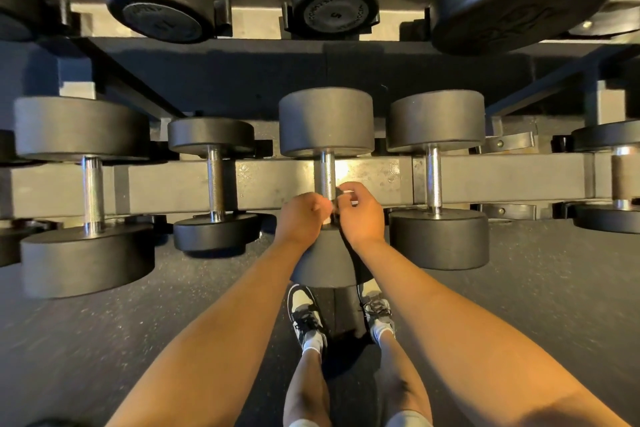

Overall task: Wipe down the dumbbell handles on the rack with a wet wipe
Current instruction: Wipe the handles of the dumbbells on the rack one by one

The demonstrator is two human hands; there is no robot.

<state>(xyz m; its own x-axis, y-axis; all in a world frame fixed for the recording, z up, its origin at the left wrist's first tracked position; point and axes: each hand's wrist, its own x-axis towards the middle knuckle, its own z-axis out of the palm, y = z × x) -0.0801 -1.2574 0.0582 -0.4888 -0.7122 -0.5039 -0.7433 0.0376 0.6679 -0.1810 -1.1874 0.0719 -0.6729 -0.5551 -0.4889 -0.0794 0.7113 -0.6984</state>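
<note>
Both our bare forearms stretch forward and angle inward, so our hands meet at the near end of the middle dumbbell handle (327, 173). Our left hand (300, 220) sits just left of that handle, knuckles up, fingers curled towards the thumb. Our right hand (362, 215) sits just right of it, wrist bent inward, thumb and forefinger pinching a small piece (337, 196), dark with pale bits, against the handle. Our left fingertips reach it too, but their grip is hidden. Our bare legs stand close together below the handle.
</note>
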